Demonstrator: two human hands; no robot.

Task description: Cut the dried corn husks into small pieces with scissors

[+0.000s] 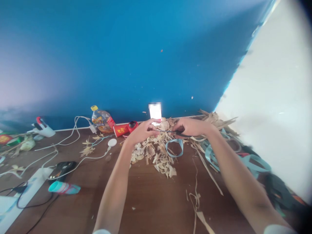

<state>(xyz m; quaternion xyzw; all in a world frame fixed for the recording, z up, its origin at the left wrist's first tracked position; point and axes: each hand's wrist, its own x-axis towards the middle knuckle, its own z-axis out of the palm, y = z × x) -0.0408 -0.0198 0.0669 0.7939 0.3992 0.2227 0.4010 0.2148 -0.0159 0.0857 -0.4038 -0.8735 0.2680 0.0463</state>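
Both my hands are held over a heap of dry, pale husk scraps [163, 157] at the back of the brown table. The fingers of my right hand [193, 126] are closed around a thin, dark tool [180, 133], perhaps scissors, whose narrow end points at the left hand. My left hand [143, 131] is closed in a pinch at the tool's tip; what lies between its fingertips is too small to make out. A light blue ribbon loop [174, 148] lies just below the hands. Behind them stands a bright white phone-like panel [155, 113].
On the left are a yellow-capped bottle [102, 121], red cans [121, 130], white cables [90, 158], a teal roll [63, 188] and a power strip [26, 198]. To the right lie long husks [218, 121] and blue ribbon [255, 164]. A blue wall [136, 65] bounds the back.
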